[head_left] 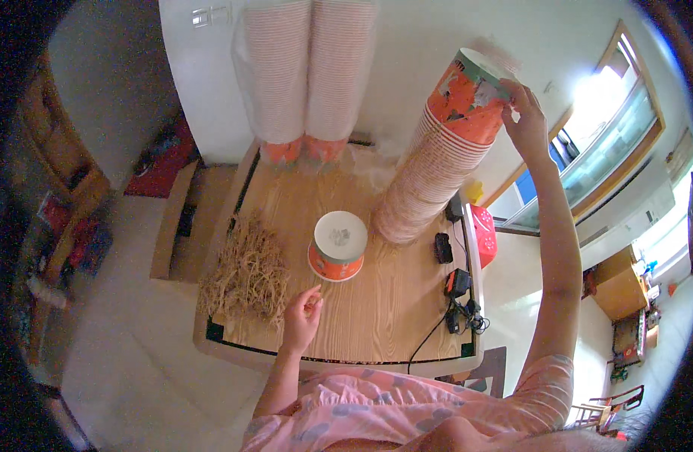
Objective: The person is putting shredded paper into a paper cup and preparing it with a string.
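Observation:
My right hand is raised high and grips the rim of the top orange paper cup of a tall leaning cup stack on the wooden table. My left hand hovers low over the table near its front edge, fingers loosely curled, holding nothing I can make out. Just beyond it a single orange cup stands upside down. A heap of dry straw-like shreds lies to the left of that hand.
Two wrapped cup stacks lean against the white wall at the back. A black charger and cables lie at the table's right edge, a red object beyond it. Cardboard sits on the floor left.

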A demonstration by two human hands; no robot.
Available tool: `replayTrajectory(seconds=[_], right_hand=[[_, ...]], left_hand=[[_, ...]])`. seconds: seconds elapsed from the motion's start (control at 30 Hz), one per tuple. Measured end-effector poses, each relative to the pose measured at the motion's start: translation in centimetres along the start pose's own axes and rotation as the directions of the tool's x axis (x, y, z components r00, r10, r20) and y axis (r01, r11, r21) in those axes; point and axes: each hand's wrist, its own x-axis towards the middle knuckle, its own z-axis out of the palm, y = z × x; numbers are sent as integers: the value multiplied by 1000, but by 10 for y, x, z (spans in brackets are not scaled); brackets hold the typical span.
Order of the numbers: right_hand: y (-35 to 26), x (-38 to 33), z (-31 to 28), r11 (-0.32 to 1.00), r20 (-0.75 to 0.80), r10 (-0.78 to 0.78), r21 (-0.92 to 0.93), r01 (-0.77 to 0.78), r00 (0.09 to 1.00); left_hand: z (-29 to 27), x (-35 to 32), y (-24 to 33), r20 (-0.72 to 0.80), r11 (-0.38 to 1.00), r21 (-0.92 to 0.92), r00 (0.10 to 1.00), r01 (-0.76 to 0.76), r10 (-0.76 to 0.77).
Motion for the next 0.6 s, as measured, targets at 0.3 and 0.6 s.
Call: replayTrajectory(seconds=[0.3,0.6], right_hand=[[-10,-18,12,999,-30,-21,35,22,999],[-114,-274,179,-356,764,341,644,-677,547]], left_hand=[[30,3,-33,55,998,2,996,65,-65],[80,36,-195,-24,888,-281,922,364,-386]])
